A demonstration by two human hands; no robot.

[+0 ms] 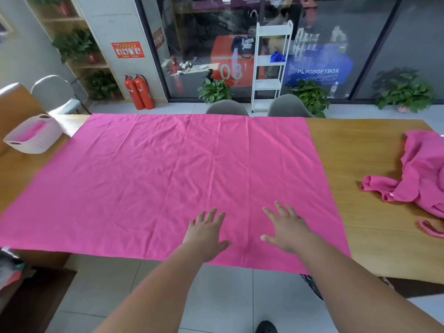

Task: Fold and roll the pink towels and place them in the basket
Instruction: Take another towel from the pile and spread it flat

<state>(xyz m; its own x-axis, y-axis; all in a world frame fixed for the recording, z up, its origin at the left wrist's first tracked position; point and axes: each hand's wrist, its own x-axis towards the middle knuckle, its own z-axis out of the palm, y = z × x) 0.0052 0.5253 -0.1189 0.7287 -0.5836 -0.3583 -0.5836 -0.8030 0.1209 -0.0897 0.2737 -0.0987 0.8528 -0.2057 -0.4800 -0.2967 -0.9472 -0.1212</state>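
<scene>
Basket (39,145) holds, seemingly, 1 pink towel (33,131).

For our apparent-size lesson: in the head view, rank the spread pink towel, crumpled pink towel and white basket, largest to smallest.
1. spread pink towel
2. crumpled pink towel, partly out of frame
3. white basket, farther away

An office-style commercial interior: a long wooden worktop (360,152) stands on a pale tiled floor (216,296) before a floor-to-ceiling glass partition (374,44) with dark frames. Two red fire extinguishers (139,92) and a red safety notice (128,49) mark the grey pillar at upper left, beside open shelving (72,19) lined with potted plants (74,44). Grey shell chairs (227,107) and a white tiered rack (270,66) sit at the far edge; behind the glass, an orange block (228,66) numbered "03" and a blue one (317,70) lettered "PLYOSOFTBOX".
</scene>
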